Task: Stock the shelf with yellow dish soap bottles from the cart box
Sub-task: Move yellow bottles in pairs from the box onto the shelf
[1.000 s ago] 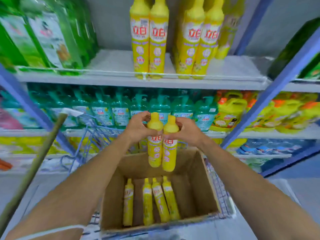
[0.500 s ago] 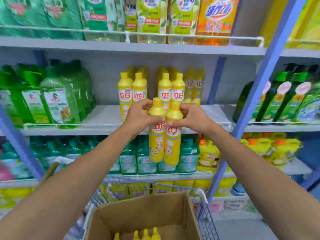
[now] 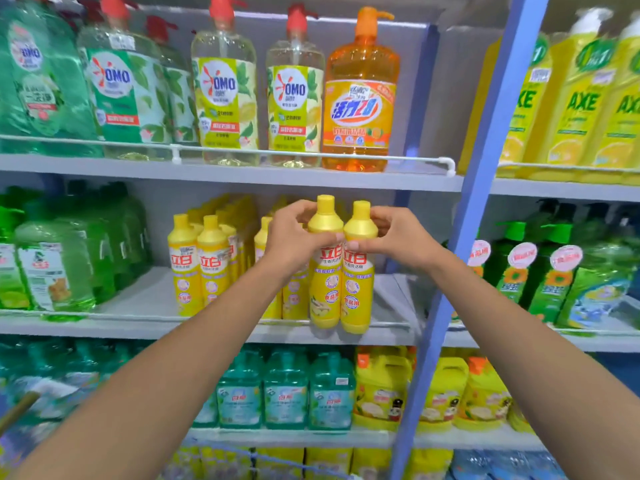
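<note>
Two yellow dish soap bottles are held upright side by side at the front of the middle shelf (image 3: 145,299). My left hand (image 3: 294,233) grips the neck of the left bottle (image 3: 325,285). My right hand (image 3: 398,237) grips the neck of the right bottle (image 3: 356,292). Their bases hang level with the shelf's front lip. More of the same yellow bottles (image 3: 201,265) stand in rows on that shelf to the left and behind my left hand. The cart box is out of view.
A blue upright post (image 3: 460,258) bounds the shelf bay on the right. Green bottles (image 3: 62,258) fill the shelf's left end. Large pump bottles (image 3: 294,98) stand on the shelf above. Teal and yellow jugs (image 3: 287,393) sit below.
Both hands have carried the two bottles up from over the cart box toward the middle shelf. The view has tilted upward, so the box has dropped out of sight.
</note>
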Demonstrator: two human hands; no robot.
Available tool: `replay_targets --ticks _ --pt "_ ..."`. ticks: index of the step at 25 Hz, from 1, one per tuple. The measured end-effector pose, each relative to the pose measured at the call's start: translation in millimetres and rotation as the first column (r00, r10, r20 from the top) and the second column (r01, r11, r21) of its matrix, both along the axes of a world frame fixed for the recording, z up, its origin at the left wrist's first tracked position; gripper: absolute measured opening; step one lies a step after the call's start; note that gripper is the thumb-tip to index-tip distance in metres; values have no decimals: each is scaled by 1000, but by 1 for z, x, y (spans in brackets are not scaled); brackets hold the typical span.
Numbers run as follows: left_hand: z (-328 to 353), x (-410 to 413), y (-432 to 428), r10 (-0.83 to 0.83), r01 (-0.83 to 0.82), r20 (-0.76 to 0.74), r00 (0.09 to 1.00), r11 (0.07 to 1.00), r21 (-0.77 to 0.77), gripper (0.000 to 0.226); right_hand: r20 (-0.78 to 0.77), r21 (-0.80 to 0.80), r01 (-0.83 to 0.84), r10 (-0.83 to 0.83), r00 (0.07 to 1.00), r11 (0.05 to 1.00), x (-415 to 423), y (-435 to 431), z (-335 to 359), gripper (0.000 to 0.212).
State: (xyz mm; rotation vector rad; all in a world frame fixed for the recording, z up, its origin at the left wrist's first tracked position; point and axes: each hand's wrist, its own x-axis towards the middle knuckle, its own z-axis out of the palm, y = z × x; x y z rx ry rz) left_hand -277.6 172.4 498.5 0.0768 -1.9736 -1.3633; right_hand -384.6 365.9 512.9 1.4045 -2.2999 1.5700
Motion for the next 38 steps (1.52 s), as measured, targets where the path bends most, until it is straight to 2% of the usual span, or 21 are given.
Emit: replay_targets --ticks 4,10,17,20,23,25,29,31,34,38 --pt "-1 -39 27 79 -80 15 997 996 26 65 -7 -29 9 -9 1000 1000 -39 16 -6 58" --pt "-15 -68 49 167 -165 58 984 986 -36 51 20 -7 46 -46 999 999 -77 21 -36 46" --pt "-32 -98 42 266 -260 113 957 963 -66 59 69 2 24 -24 997 1000 -103 8 -49 59" --pt "-51 -106 40 292 -286 113 950 956 -63 56 95 11 12 -13 995 1000 -111 3 -66 54" --pt "-70 -112 36 273 -272 66 960 962 -31 58 136 -15 17 -15 991 1000 -113 1 -75 51" --pt "-76 -115 35 249 -247 72 966 968 -34 62 216 -88 28 -8 976 996 -111 2 -88 54" --pt "-89 -109 39 163 -162 104 981 987 -15 73 390 -273 159 -42 920 949 -91 -2 -127 53" --pt "-108 -107 39 137 -143 143 980 989 32 67 448 -312 212 -54 892 926 -80 -6 -147 48" --pt "-135 -100 41 105 -121 170 980 988 91 54 442 -349 231 -58 895 908 -75 -9 -165 47" --pt "-144 -98 24 -49 30 156 986 992 123 53 430 -303 186 -41 902 935 -85 -3 -162 45"
